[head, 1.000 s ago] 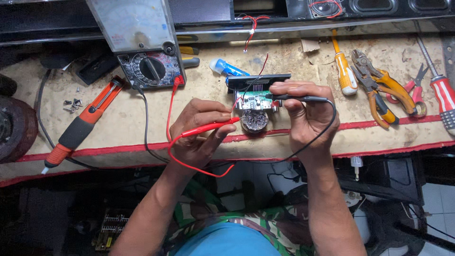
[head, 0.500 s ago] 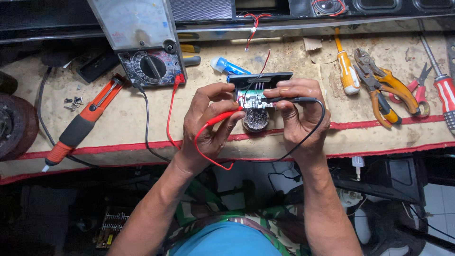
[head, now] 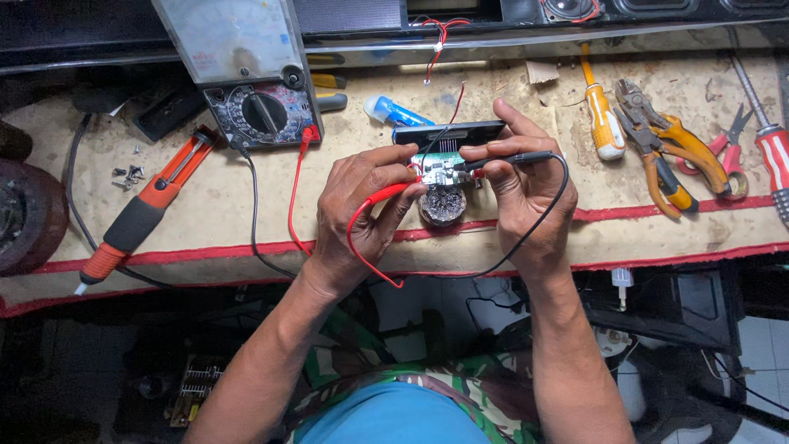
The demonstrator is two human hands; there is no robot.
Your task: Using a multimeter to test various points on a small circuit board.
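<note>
My left hand grips a red test probe, its tip touching a small green circuit board. Gripped in my right hand is a black test probe, tip also on the board. The board is attached to a black display panel, steadied by the right fingers. Red and black leads run back to an analog multimeter at the upper left. A round tin of metal wool sits just below the board.
An orange soldering iron lies at the left beside several loose screws. Yellow screwdriver, orange pliers, small scissors and a red screwdriver lie at the right. A blue-white tube rests behind the panel.
My left hand has risen and brought the red probe up to the board. The right hand stays on the black probe and board.
</note>
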